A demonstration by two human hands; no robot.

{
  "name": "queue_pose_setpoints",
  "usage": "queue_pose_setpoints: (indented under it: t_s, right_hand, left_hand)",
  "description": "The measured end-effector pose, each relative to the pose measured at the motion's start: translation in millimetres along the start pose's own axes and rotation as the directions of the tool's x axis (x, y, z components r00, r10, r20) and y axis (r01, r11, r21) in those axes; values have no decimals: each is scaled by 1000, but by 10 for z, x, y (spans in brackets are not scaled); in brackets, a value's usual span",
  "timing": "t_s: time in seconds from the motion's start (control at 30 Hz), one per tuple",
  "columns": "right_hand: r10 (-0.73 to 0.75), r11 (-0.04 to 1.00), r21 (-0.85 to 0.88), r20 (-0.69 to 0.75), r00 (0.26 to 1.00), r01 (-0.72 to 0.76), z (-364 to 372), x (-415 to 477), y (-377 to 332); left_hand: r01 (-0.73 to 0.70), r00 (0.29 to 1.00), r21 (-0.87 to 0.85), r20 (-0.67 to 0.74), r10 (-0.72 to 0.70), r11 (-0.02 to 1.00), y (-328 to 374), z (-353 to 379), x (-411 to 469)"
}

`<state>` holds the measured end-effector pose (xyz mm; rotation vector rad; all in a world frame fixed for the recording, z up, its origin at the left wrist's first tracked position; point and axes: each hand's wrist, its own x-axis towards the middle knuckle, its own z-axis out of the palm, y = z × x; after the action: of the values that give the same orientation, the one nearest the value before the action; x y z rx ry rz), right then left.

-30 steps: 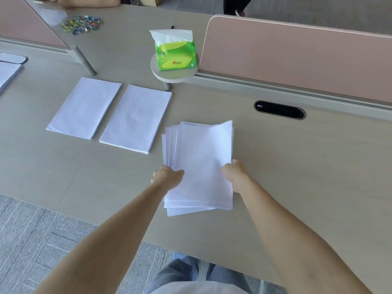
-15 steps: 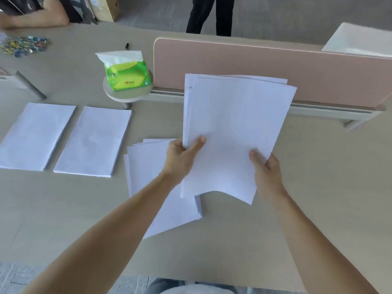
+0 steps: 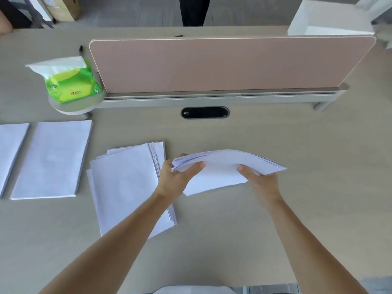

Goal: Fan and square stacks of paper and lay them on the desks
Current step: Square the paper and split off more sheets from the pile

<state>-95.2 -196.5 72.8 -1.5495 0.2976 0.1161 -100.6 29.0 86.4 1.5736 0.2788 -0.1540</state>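
I hold a bundle of white sheets (image 3: 222, 168) just above the desk (image 3: 307, 155), bowed upward in the middle. My left hand (image 3: 176, 177) grips its left end, thumb on top. My right hand (image 3: 263, 181) grips its right end. Left of the bundle lies a loose, uneven pile of white paper (image 3: 125, 183) flat on the desk, partly under my left forearm. Further left lie two squared stacks, one whole (image 3: 53, 160) and one cut off by the frame edge (image 3: 10, 149).
A pink divider panel (image 3: 222, 64) stands across the back of the desk, with a black cable slot (image 3: 205, 112) in front of it. A green tissue pack (image 3: 70, 81) sits on a small round shelf at left. A person stands behind the desk.
I lifted a bundle of sheets off the loose pile, held it upright facing me, and have now tipped it down flat and bowed it, to the right of the pile.
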Motion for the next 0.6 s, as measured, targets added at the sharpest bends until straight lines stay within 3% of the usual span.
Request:
queue_pose_setpoints:
  t_s: [0.07, 0.2, 0.37, 0.43, 0.53, 0.6]
  right_hand:
    - [-23, 1000, -2, 26, 999, 23, -21, 36, -9]
    - [-48, 992, -108, 161, 986, 66, -56, 69, -30]
    - [-37, 991, -124, 53, 998, 43, 198, 149, -151]
    - [30, 991, -133, 36, 999, -25, 403, 197, -234]
    - [54, 997, -69, 124, 991, -46, 820, 299, -353]
    - [87, 988, -139, 189, 978, -61, 1177, 385, -325]
  left_hand:
    - [-21, 999, 11, 41, 21, 1000, -17, -74, 24]
    - [63, 993, 67, 92, -69, 996, -105, -198, 39]
    - [-33, 999, 148, -23, 37, 988, -8, -224, -47]
    - [0, 995, 53, -98, 6, 999, 78, -359, -51]
    - [90, 991, -114, -84, -100, 989, 33, -801, -51]
    - [226, 960, -86, -149, -236, 970, -165, -1114, -100]
